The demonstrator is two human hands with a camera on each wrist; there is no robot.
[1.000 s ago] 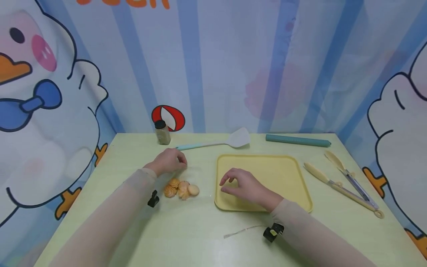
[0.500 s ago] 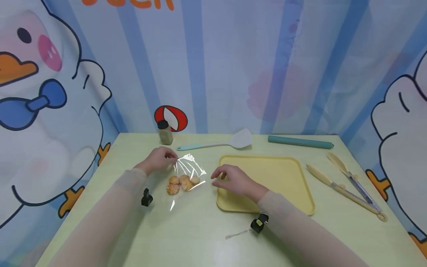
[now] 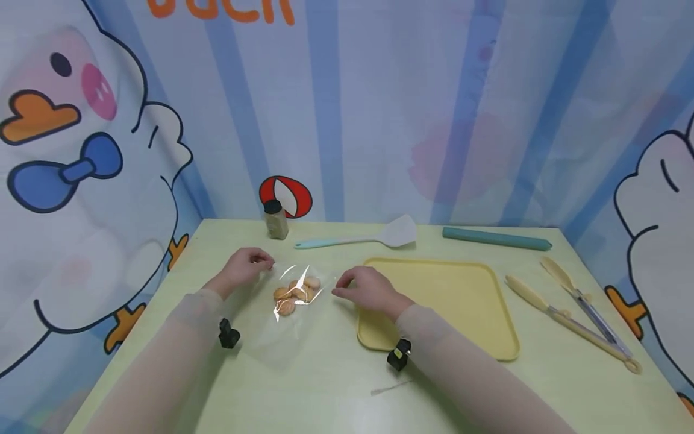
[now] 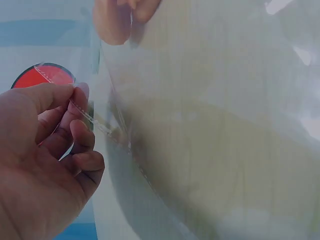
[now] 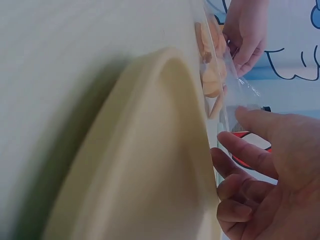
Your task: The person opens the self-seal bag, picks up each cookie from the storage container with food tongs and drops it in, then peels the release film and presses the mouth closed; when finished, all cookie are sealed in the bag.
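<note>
My left hand (image 3: 246, 265) pinches the edge of a clear plastic bag (image 4: 200, 150) between thumb and forefinger. Opposite it, my right hand (image 3: 368, 289) has its thumb and forefinger at the bag's other edge, seemingly pinching it; the contact is hard to see in the right wrist view. Several baked cookies (image 3: 287, 306) lie in a small cluster on the table between the hands, seen through the glossy film. Whether they are under the bag or in it is hard to tell. My right wrist is above the left part of a yellow tray (image 3: 450, 313).
A jar with a black lid (image 3: 276, 223), a spatula (image 3: 398, 232) and a green rod (image 3: 496, 239) lie or stand along the table's back. Tongs (image 3: 564, 322) lie open at the right. A thin strip (image 3: 390, 387) lies near the front.
Both hands have moved left and a little apart from the cookies' far side. The clear film has come into view over the cookies, and the right hand has reached its edge from above the tray.
</note>
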